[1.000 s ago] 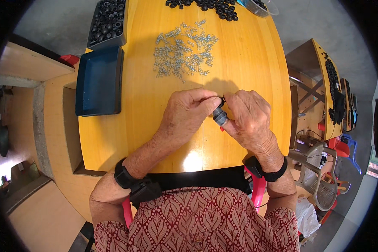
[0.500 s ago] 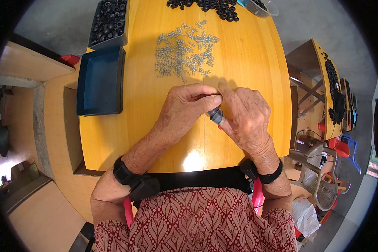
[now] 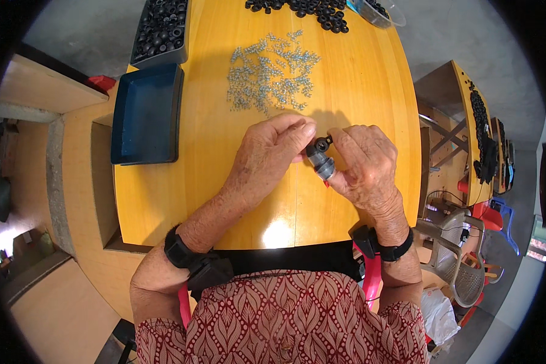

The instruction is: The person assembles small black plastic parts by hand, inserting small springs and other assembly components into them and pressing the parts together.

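Observation:
Over the middle of the yellow table, my right hand (image 3: 367,161) pinches a small round black part with a hole (image 3: 323,144) between its index finger and thumb. Dark tape or a sleeve (image 3: 321,165) wraps that thumb. Close beside it, my left hand (image 3: 267,148) has its thumb pressed to its forefinger; anything between these fingertips is hidden. Just beyond both hands lies a loose spread of tiny shiny silvery pieces (image 3: 270,79).
On the left, an open dark blue tray (image 3: 179,121) sits near a grey bin (image 3: 183,51) filled with black round parts. More black rings (image 3: 330,15) lie at the table's far edge, beside a clear bowl (image 3: 397,18). A chair (image 3: 467,261) stands at right.
My hands have drawn slightly apart. The round black part, mostly hidden before, now shows at my right fingertips. My left fingertips have shifted a little to the left and up.

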Demonstrator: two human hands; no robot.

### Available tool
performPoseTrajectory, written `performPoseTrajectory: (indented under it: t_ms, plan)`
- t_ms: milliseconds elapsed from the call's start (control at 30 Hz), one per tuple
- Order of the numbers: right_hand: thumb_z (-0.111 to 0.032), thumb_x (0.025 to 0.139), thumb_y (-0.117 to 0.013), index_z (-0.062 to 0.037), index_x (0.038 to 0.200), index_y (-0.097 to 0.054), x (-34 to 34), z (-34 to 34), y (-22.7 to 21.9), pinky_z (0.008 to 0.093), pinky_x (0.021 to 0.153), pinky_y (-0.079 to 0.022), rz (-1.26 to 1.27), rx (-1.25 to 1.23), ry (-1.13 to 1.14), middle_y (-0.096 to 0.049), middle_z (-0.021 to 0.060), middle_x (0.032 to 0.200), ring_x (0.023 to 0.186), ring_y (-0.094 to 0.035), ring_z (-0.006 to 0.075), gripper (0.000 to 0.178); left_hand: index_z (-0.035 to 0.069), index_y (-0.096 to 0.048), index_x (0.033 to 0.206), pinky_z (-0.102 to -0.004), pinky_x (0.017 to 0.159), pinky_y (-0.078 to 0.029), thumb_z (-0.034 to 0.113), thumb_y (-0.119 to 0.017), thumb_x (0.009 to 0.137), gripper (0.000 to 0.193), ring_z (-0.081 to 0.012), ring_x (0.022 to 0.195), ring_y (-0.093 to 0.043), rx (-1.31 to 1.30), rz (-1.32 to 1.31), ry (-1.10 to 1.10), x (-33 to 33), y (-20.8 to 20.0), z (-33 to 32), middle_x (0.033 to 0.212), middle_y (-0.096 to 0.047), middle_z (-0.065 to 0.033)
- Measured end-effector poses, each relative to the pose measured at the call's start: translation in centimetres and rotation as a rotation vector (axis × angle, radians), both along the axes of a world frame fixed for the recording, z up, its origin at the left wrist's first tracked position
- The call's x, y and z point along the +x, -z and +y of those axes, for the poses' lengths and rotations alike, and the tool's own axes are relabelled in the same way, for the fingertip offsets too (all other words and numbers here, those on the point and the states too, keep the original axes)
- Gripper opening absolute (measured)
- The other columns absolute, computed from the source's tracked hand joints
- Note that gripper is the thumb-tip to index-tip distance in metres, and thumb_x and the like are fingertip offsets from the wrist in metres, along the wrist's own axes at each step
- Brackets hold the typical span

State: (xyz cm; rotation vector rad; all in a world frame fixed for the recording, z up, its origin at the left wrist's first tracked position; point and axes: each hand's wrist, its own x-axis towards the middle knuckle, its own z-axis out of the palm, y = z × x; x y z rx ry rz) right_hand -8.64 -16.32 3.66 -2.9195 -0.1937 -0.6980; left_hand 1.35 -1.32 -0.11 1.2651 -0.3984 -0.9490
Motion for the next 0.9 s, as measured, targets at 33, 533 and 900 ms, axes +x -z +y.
performPoseTrajectory:
  t_ms: [33,533,900]
  plan:
    - [-0.021,0.064,-0.073,-0.0049,0.081,-0.059,0.0,0.0,0.0,0.0353,0.057,-0.044,-0.019,-0.002,-0.007,-0.052,0.0066,0.067,0.062,-0.056,0.0242,0.027,0.003,-0.063,0.113,-0.0261,0.083,-0.048,0.032,-0.054,0.097,0.034,-0.0106,0.094,-0.060,0.024,-0.026,0.017,0.0,0.1,0.0,0.100,-0.064,-0.0034]
    - [-0.018,0.058,-0.073,-0.0054,0.068,-0.058,0.9,1.3,0.7,0.0341,0.055,-0.046,-0.118,0.147,-0.128,-0.057,0.0069,0.066,0.060,-0.059,0.0239,0.021,-0.002,-0.051,0.124,-0.0303,0.096,-0.042,0.044,-0.033,0.101,0.054,-0.0179,0.109,-0.055,-0.180,0.167,0.011,-1.1,-1.1,-1.5,0.117,-0.058,-0.0137]
    - [-0.012,0.058,-0.070,-0.0030,0.069,-0.058,1.2,1.7,1.2,0.0356,0.057,-0.048,-0.198,0.271,-0.132,-0.056,0.0083,0.066,0.060,-0.059,0.0265,0.019,-0.003,-0.051,0.125,-0.0337,0.101,-0.041,0.052,-0.028,0.100,0.064,-0.0210,0.114,-0.054,-0.271,0.330,0.026,-1.4,-1.8,-2.9,0.118,-0.059,-0.0175]
